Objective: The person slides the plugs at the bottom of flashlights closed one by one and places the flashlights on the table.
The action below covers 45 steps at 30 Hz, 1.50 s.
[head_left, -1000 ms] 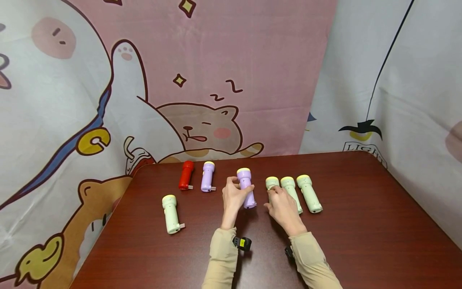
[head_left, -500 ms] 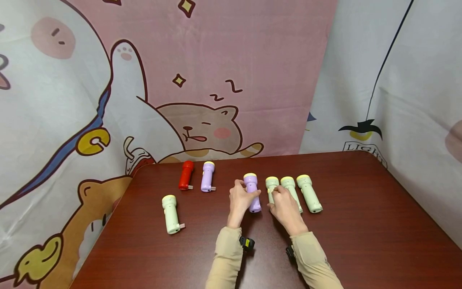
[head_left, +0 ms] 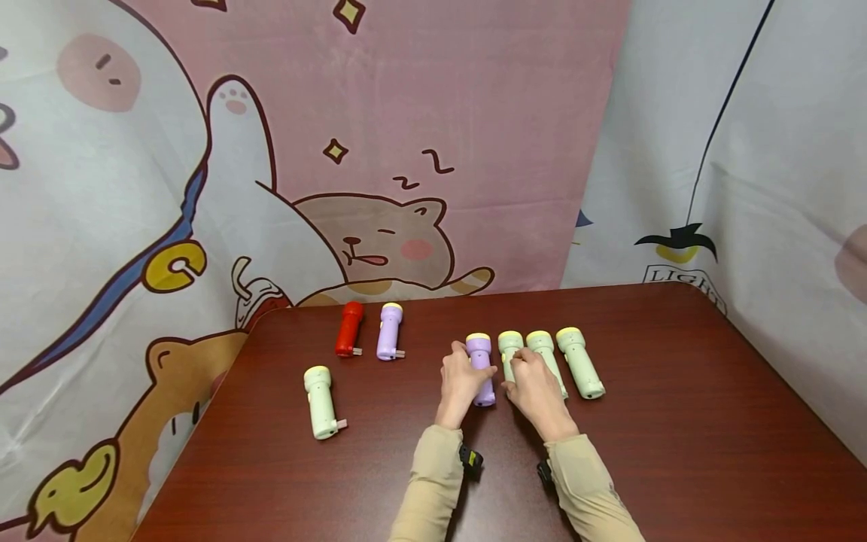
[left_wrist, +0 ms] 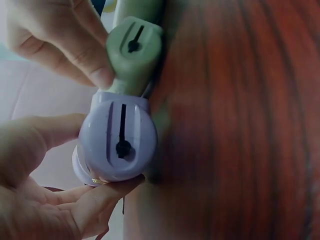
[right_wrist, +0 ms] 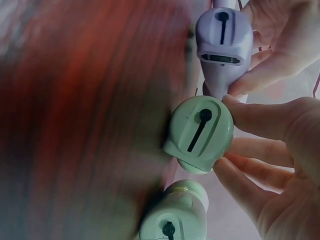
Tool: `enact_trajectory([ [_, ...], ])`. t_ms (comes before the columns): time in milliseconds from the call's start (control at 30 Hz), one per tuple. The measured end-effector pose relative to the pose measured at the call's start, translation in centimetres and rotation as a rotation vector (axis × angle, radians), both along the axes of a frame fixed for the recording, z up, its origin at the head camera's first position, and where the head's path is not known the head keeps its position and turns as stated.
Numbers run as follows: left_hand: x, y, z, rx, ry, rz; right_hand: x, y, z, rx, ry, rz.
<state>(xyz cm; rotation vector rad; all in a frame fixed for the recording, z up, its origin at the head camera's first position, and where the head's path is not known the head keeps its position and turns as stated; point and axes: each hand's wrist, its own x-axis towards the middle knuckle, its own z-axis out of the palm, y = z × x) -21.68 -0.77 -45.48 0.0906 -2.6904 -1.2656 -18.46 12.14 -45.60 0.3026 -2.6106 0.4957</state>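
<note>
My left hand (head_left: 463, 382) holds a purple flashlight (head_left: 479, 348), thumb on one side and fingers on the other. In the left wrist view the end cap of this purple flashlight (left_wrist: 120, 135), with a dark slot, faces the camera. Just to its right, my right hand (head_left: 539, 393) pinches a pale green flashlight (head_left: 509, 343) whose lower part the hand hides in the head view. Its slotted end cap shows plainly on the green flashlight (right_wrist: 200, 135) in the right wrist view. Whether the two flashlights touch, I cannot tell.
Two more pale green flashlights, a nearer one (head_left: 544, 346) and a farther one (head_left: 581, 365), lie to the right. On the left lie a red flashlight (head_left: 349, 329), a purple flashlight (head_left: 389, 331) and a green flashlight (head_left: 320, 401), each with a plug sticking out. Brown table (head_left: 677, 452) beneath.
The left hand has brought the purple flashlight rightward and nearer to me, up beside the green ones. My right hand has shifted only slightly and stays at the same green flashlight.
</note>
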Motion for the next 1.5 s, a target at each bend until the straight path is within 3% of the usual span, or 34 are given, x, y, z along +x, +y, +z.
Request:
enact_trajectory([
  [200,-0.1,0.3,-0.4,0.004,0.033,-0.003,-0.1,0.0,-0.1,0.004,0.004,0.0],
  [533,-0.4,0.9,-0.2,-0.021,0.027,0.0,-0.1,0.1,-0.1,0.007,0.005,0.006],
  [833,-0.9,1.4,-0.3,-0.107,0.018,0.031,-0.1,0.1,-0.3,0.004,0.041,0.018],
  [1300,-0.9,1.5,-0.5,-0.186,-0.066,0.038,0.0,0.0,-0.2,0.002,0.006,0.02],
  [1500,-0.7,1.4,-0.4,-0.193,-0.084,0.012,0.0,0.1,-0.2,0.001,0.013,0.017],
])
